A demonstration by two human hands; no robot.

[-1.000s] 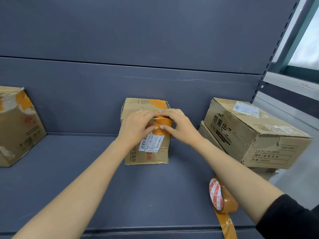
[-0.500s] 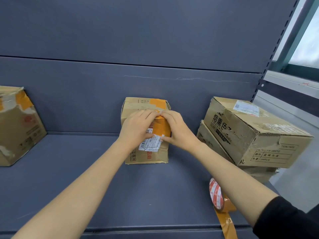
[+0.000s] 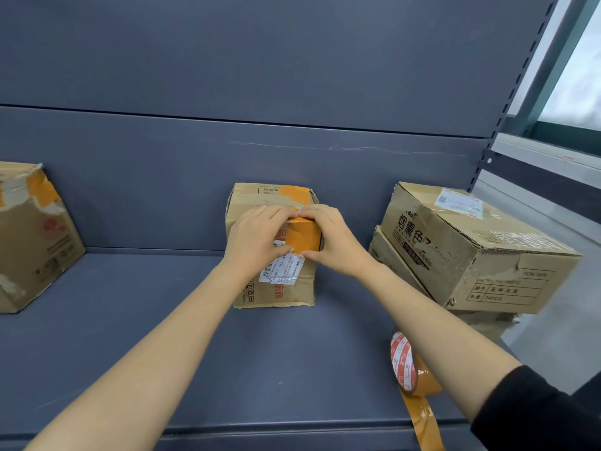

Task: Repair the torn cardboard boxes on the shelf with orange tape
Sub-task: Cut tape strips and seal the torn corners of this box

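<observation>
A small worn cardboard box (image 3: 286,292) stands in the middle of the grey shelf (image 3: 162,336) against the back panel. A strip of orange tape (image 3: 304,237) runs over its front top edge. My left hand (image 3: 257,237) and my right hand (image 3: 335,242) flank the strip, fingers flat and pressing it onto the box. The thumbs meet below the strip, the fingertips above it. A roll of orange tape (image 3: 411,367) stands on its edge near the shelf's front right, under my right forearm, with a loose tail (image 3: 422,421) hanging over the front lip.
A taped, torn box (image 3: 32,236) sits at the far left. Two stacked boxes (image 3: 471,249) lie tilted at the right end of the shelf. A perforated upright (image 3: 507,105) and a window frame rise at the right.
Both hands slid on the tape strip: the right hand moved back to the right, uncovering the orange strip, and the thumbs now meet under it.
</observation>
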